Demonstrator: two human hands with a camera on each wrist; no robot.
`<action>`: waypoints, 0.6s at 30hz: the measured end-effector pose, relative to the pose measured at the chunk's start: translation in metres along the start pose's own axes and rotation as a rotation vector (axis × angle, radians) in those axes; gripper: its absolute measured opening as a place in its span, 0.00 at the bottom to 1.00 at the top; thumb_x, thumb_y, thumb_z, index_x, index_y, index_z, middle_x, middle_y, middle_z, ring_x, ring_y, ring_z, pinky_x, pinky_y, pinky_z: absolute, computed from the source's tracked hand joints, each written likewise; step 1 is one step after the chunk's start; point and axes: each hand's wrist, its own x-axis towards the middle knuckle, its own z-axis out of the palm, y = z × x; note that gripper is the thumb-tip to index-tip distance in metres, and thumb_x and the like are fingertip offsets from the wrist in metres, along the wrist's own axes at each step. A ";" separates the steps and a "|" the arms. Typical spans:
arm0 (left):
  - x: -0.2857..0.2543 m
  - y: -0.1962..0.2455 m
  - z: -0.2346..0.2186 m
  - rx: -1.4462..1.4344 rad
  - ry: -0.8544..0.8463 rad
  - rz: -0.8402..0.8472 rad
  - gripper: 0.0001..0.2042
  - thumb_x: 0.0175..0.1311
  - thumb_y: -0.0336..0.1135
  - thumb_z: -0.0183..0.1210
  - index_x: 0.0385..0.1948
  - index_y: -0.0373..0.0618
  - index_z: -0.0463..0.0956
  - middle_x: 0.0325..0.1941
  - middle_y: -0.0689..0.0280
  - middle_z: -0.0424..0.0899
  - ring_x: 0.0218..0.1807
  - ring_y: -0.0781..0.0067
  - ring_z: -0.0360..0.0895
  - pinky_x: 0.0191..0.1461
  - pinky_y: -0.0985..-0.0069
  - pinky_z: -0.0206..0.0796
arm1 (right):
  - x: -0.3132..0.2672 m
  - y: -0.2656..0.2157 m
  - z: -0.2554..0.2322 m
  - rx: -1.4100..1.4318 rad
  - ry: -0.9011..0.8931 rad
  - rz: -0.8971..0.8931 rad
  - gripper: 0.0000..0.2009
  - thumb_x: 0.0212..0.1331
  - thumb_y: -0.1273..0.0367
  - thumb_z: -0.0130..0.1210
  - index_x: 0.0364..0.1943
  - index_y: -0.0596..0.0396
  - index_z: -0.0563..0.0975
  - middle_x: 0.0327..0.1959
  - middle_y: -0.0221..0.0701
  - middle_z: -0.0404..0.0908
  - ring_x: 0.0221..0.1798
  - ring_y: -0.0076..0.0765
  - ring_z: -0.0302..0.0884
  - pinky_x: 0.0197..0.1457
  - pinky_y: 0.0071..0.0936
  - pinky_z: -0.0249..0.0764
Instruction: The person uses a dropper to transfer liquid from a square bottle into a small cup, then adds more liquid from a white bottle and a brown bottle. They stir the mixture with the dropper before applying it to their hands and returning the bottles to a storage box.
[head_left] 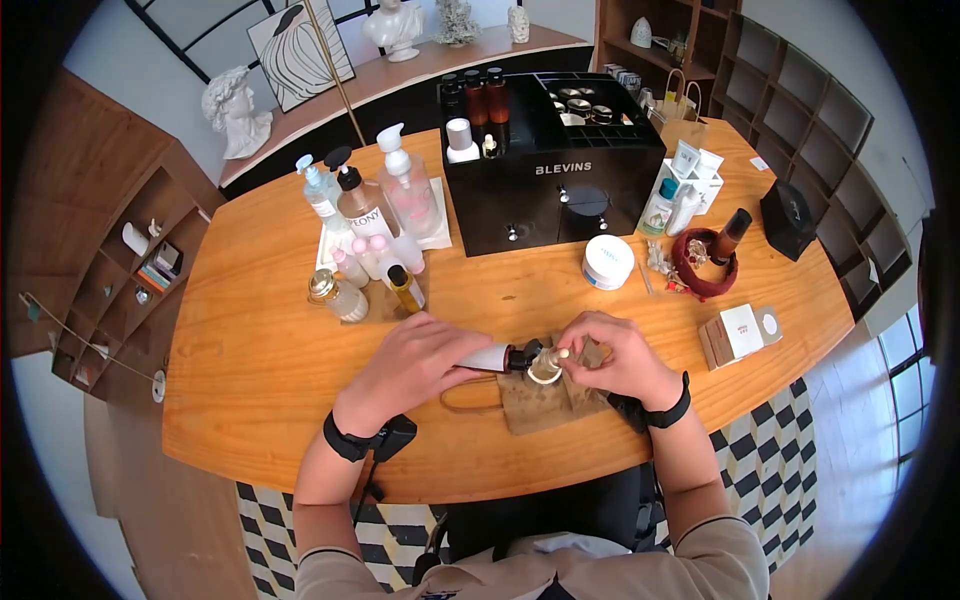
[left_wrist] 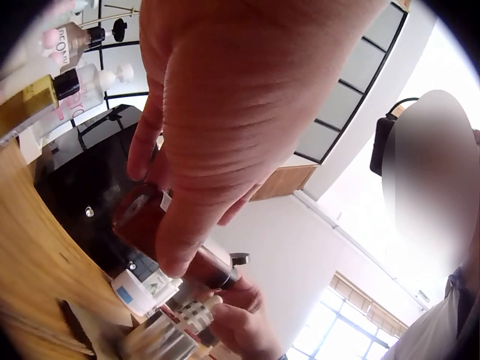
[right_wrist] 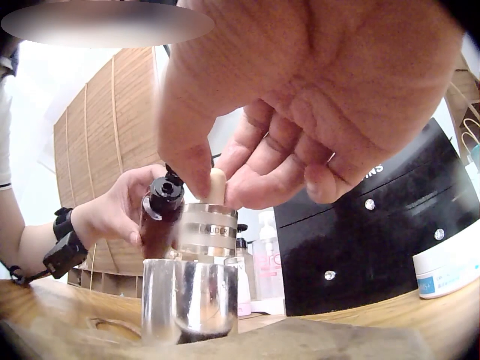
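Note:
My left hand [head_left: 420,360] grips a brown bottle [right_wrist: 160,225] with a pale label, tipped nearly level. Its black flip-top cap [head_left: 522,357] stands up, and the mouth faces right. With thumb and fingertips, my right hand [head_left: 622,358] pinches the cream rubber bulb [right_wrist: 217,184] of a dropper top. The banded, lettered collar [right_wrist: 206,229] of that top is just above a shiny silver-looking container [right_wrist: 161,300]. Beside the collar, the brown bottle's mouth is close over the container's rim. Under them lies a stained brown cloth [head_left: 530,418] on the wooden table [head_left: 280,400].
Pump bottles [head_left: 405,190] and small pink-topped bottles stand at the left, with an amber bottle [head_left: 405,290] nearer. A black organizer [head_left: 550,200] fills the back. To the right are a white jar [head_left: 608,262], a dark red ring-shaped holder [head_left: 690,280] and a small box [head_left: 735,335].

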 end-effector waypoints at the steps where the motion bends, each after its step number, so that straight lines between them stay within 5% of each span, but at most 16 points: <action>1: 0.001 0.002 -0.001 -0.010 -0.008 -0.050 0.16 0.53 0.34 0.71 0.43 0.48 0.79 0.46 0.68 0.88 0.42 0.64 0.83 0.48 0.67 0.69 | 0.000 -0.001 0.000 0.007 -0.007 0.011 0.10 0.48 0.79 0.66 0.35 0.56 0.81 0.30 0.30 0.79 0.32 0.30 0.77 0.38 0.25 0.74; 9: -0.003 -0.004 0.006 -0.038 0.060 -0.043 0.19 0.50 0.34 0.73 0.46 0.49 0.80 0.44 0.68 0.88 0.40 0.63 0.83 0.47 0.67 0.69 | -0.002 0.002 0.002 0.011 0.014 -0.015 0.10 0.48 0.78 0.66 0.36 0.56 0.81 0.29 0.31 0.79 0.32 0.32 0.77 0.38 0.28 0.75; 18: 0.003 0.005 0.003 0.019 0.038 0.031 0.25 0.52 0.34 0.70 0.55 0.53 0.78 0.59 0.65 0.77 0.46 0.67 0.79 0.49 0.69 0.68 | -0.003 0.005 0.002 0.048 0.017 -0.002 0.10 0.48 0.78 0.65 0.36 0.56 0.81 0.29 0.31 0.79 0.32 0.32 0.76 0.37 0.28 0.74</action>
